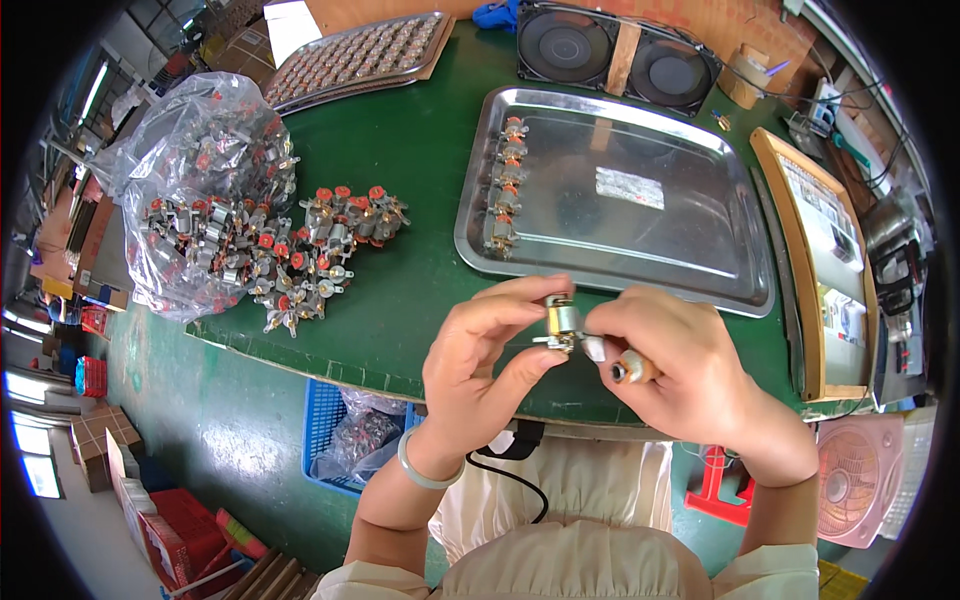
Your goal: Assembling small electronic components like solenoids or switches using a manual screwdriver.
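Over the table's front edge, my left hand (pixel 478 358) pinches a small metal component (pixel 564 318) between thumb and fingers. It has a silvery cylindrical body with brassy ends. My right hand (pixel 672 350) is closed round a tool with a tan cylindrical handle (pixel 636 368), and its fingers meet the component's right side. The tool's working end is hidden. Something small and white (pixel 594 348) shows at the right fingers; I cannot tell what it is. Just beyond my hands lies a shallow metal tray (pixel 670 250), with a column of similar components (pixel 508 185) along its left side.
At left, loose red-and-silver components (pixel 300 260) spill from a clear plastic bag (pixel 165 135). A filled tray (pixel 350 60) and two black fans (pixel 565 45) stand at the back. A wooden frame (pixel 815 270) borders the right; a blue crate (pixel 325 430) sits below the table.
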`<state>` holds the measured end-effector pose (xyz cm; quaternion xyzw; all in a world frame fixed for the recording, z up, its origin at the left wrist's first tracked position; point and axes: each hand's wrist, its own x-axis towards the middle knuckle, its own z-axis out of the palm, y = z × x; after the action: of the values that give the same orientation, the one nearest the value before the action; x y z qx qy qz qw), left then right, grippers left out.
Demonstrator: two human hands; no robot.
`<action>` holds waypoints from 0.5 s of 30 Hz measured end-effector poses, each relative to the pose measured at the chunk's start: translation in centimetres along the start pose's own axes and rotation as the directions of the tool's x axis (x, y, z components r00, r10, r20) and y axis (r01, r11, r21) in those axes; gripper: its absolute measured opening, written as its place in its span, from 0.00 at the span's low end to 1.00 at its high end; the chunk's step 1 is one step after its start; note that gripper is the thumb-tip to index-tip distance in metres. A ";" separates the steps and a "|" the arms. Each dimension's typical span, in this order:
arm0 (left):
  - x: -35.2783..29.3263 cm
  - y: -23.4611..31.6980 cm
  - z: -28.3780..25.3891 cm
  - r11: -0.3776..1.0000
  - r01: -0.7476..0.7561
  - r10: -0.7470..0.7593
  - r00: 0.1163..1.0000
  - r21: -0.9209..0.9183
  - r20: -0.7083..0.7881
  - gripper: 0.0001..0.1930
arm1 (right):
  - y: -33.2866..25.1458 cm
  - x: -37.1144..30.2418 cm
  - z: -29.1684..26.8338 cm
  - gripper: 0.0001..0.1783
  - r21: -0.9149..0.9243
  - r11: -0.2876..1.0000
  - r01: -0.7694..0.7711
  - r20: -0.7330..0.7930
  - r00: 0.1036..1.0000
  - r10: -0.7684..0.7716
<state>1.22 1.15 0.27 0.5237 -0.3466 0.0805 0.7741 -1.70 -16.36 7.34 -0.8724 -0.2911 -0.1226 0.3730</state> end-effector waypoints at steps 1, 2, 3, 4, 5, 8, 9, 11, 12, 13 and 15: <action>-0.1 0.2 -0.1 1.000 0.010 -0.010 0.999 -0.006 -0.032 0.18 | 0.5 0.8 -0.1 0.16 -0.037 0.997 0.064 0.025 0.998 -0.063; -0.2 0.5 -0.3 0.996 0.082 -0.083 0.995 -0.022 -0.051 0.27 | 1.2 1.6 -0.2 0.17 -0.074 0.989 0.131 0.053 0.990 -0.128; -0.2 0.5 -0.4 0.992 0.127 -0.126 0.984 0.002 -0.126 0.31 | 2.2 2.5 -0.2 0.17 -0.132 0.983 0.125 0.062 0.991 -0.118; -0.2 0.4 -0.5 0.986 0.162 -0.155 0.969 0.024 -0.194 0.34 | 3.6 3.7 -0.1 0.15 -0.208 0.970 0.128 0.037 0.992 -0.123; -0.2 0.4 -0.6 0.980 0.197 -0.180 0.947 0.038 -0.266 0.37 | 5.3 5.4 0.0 0.14 -0.279 0.948 0.151 0.013 0.988 -0.153; -0.3 0.3 -1.0 0.957 0.261 -0.225 0.942 0.124 -0.248 0.35 | 10.9 11.2 0.6 0.07 -0.429 0.899 0.085 -0.065 0.990 -0.124; -0.4 0.3 -1.0 0.957 0.261 -0.223 0.941 0.125 -0.253 0.32 | 12.5 12.6 0.7 0.07 -0.460 0.888 -0.020 -0.064 0.998 -0.011; -0.7 0.3 -1.1 0.951 0.291 -0.253 0.928 0.105 -0.275 0.26 | 15.1 14.8 1.2 0.07 -0.474 0.878 -0.060 -0.097 0.995 0.016; -0.8 0.3 -1.2 0.948 0.307 -0.271 0.918 0.086 -0.289 0.23 | 16.1 15.6 1.4 0.07 -0.488 0.863 -0.129 -0.101 0.991 0.091; -0.9 0.4 -1.2 0.947 0.306 -0.268 0.918 0.093 -0.292 0.21 | 16.8 16.2 1.6 0.07 -0.485 0.865 -0.129 -0.100 0.991 0.091; -1.1 0.5 -1.2 0.947 0.308 -0.270 0.914 0.086 -0.304 0.17 | 17.7 17.0 2.1 0.09 -0.487 0.855 -0.177 -0.075 0.984 0.161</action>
<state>0.69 2.69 -0.30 0.6020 -0.1427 0.0631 0.7831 22.49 -17.47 2.96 -0.9586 -0.1670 -0.1731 0.1525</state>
